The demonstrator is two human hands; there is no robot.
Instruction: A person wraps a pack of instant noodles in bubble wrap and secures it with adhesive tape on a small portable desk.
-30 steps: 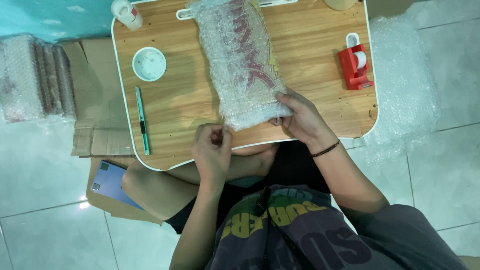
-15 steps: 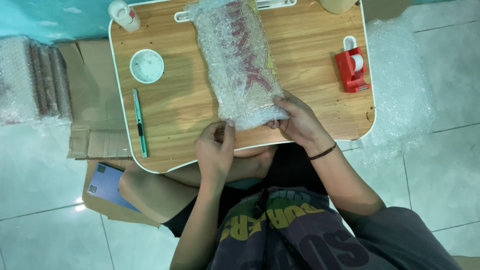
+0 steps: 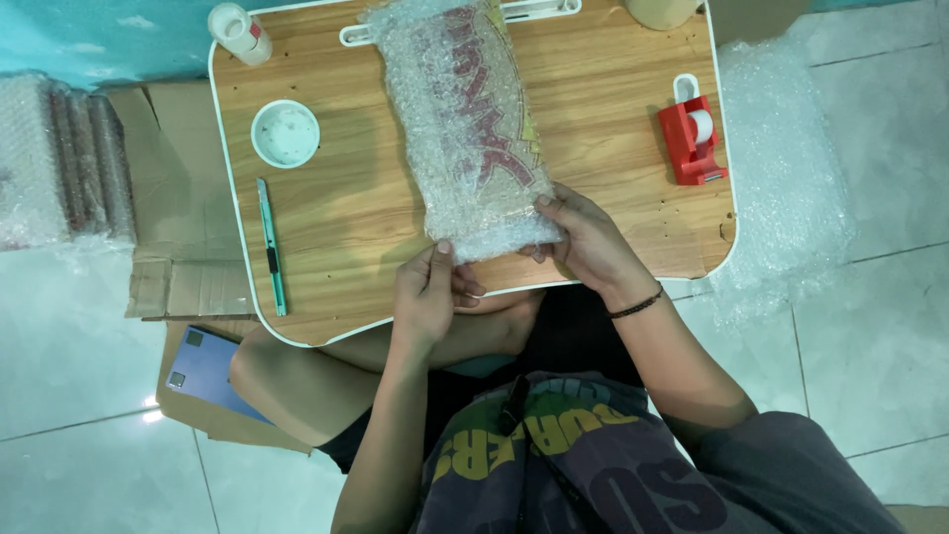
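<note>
A long parcel wrapped in bubble wrap lies lengthwise on the small wooden lap table, with red print showing through the wrap. My left hand pinches the parcel's near left corner with thumb and fingers. My right hand grips the near right corner, fingers curled over the wrap's edge. A dark band sits on my right wrist.
A red tape dispenser stands at the table's right. A white round dish, a green utility knife and a white bottle lie at the left. Loose bubble wrap covers the floor on the right; wrapped parcels, flattened cardboard and a blue book lie left.
My left hand has risen from the table's front edge to the parcel's near corner and pinched it. My right hand stays on the other corner.
</note>
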